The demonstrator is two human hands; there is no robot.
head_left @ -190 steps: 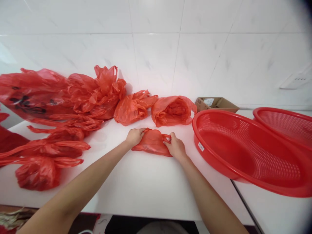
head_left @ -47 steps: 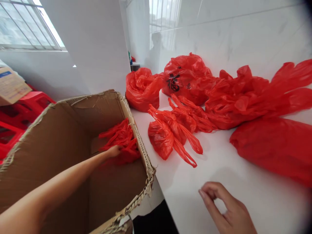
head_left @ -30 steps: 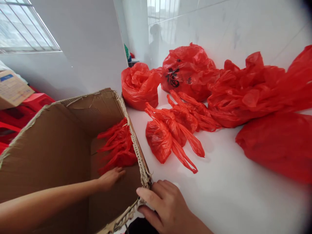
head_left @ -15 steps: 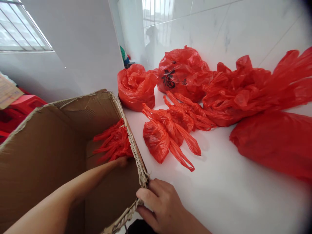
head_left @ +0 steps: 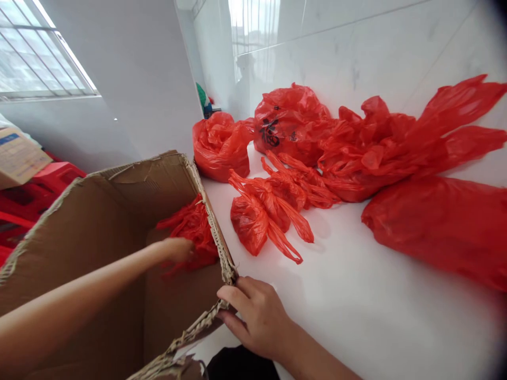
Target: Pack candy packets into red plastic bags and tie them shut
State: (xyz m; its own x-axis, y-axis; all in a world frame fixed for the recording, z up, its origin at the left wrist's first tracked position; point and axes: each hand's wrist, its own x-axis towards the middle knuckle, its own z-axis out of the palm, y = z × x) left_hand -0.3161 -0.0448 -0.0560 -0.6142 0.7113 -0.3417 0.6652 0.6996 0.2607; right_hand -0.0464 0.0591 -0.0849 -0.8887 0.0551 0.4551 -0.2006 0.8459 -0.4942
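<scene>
Head view: your left hand (head_left: 174, 249) is down inside the cardboard box (head_left: 95, 232), fingers pressed flat against the pile of folded red bags (head_left: 192, 229) stacked at the box wall nearest the surface (head_left: 356, 295). Whether those fingers close around a bag cannot be told; they appear to rest on the pile rather than grip it. Your right hand (head_left: 253, 316) is clamped on the frayed corner of the box rim, fingers curled over the edge, steadying the box against the surface.

The step in hand is judged to be packing folded bags into the box. A next move would call for freeing the left hand and reaching beyond the right fingers, where a knotted red bag (head_left: 257, 221) lies nearest, with crumpled loose bags (head_left: 356, 153) further off.

Left forearm is extended low and nearly level into the box; right wrist is bent inward over the surface edge.
</scene>
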